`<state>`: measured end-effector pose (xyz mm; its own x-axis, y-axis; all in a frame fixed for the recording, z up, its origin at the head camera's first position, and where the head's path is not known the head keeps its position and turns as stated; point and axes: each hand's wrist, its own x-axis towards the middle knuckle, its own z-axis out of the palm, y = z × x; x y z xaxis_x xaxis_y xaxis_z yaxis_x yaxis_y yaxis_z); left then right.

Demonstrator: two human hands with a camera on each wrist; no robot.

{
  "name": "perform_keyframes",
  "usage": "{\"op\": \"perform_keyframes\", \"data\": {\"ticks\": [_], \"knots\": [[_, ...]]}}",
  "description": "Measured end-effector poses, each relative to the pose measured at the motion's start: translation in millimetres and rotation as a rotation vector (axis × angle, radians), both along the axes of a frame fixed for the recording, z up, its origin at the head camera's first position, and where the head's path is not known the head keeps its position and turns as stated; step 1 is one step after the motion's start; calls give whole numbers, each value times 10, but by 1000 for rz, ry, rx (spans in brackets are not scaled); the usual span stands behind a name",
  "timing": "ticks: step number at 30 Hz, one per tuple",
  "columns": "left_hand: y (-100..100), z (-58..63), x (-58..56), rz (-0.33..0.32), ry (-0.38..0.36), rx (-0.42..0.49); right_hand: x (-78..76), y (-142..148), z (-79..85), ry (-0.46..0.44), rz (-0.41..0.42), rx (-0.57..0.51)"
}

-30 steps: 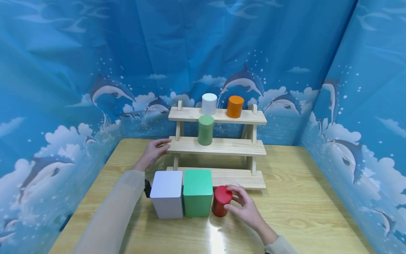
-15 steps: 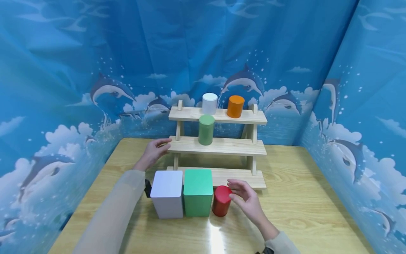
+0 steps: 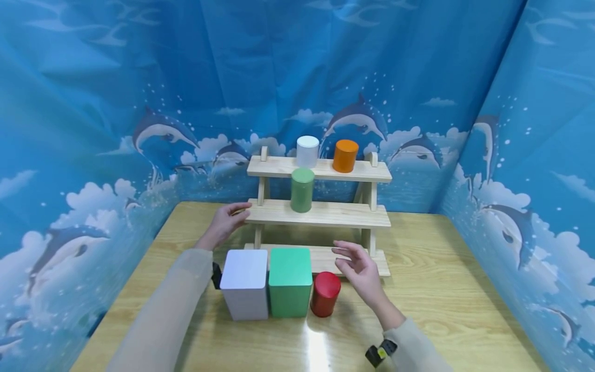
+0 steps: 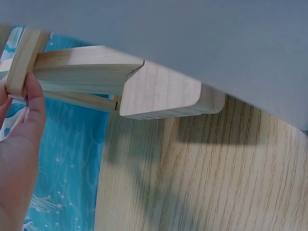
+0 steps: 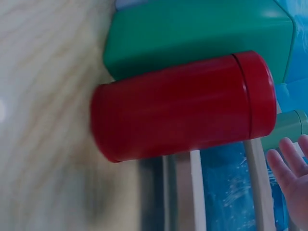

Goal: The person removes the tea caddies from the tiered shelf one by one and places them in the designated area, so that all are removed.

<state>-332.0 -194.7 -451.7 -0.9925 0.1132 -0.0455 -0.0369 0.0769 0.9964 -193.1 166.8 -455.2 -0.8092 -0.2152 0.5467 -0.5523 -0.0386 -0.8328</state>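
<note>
My left hand (image 3: 223, 225) grips the left end of the middle board of a three-tier wooden display shelf (image 3: 344, 213). In the left wrist view, thumb and fingers pinch that board's end (image 4: 25, 62). My right hand (image 3: 362, 271), fingers loosely spread and holding nothing, hovers in front of the bottom tier. Just to its left on the table stands a red lidded canister (image 3: 325, 297), upright, which fills the middle of the right wrist view. Beside the canister are a green box (image 3: 290, 299) and a white box (image 3: 246, 304), standing side by side.
A green canister (image 3: 302, 192) stands on the middle tier. On the top tier are a white canister (image 3: 307, 154) and an orange canister (image 3: 345, 157). The boxes partly hide the bottom tier. A blue dolphin-print curtain (image 3: 279, 77) encloses the wooden table (image 3: 427, 279) behind and at the sides.
My right hand has let go of the red canister and moved away from it, up toward the bottom tier. The canister stays in place, and my left hand has not moved.
</note>
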Motion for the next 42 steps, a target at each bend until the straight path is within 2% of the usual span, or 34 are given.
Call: {"op": "perform_keyframes", "data": {"ticks": [8,11,16,18,22,26,31,37,42], "knots": [[8,8,-4,-9,-13,9,-37,-118,311,-78,-42,34],[17,68,32,-20,-26,16,-127,-141,306,-102,-39,6],[26,62,28,-6,-21,6,-292,-155,306,-127,-25,-10],[18,5,-1,6,-11,2,-294,-178,392,-126,-18,21],[14,-6,-1,11,-10,0,-292,-239,560,-106,-15,83],[9,-10,-8,9,-5,7,-351,-294,654,-100,-32,91],[-8,5,-13,11,5,5,-442,-367,726,-113,-58,86],[-9,-11,-9,8,17,-19,-543,-424,793,-152,-82,136],[-15,-38,-3,6,17,3,-734,-451,775,-150,-105,150]]}}
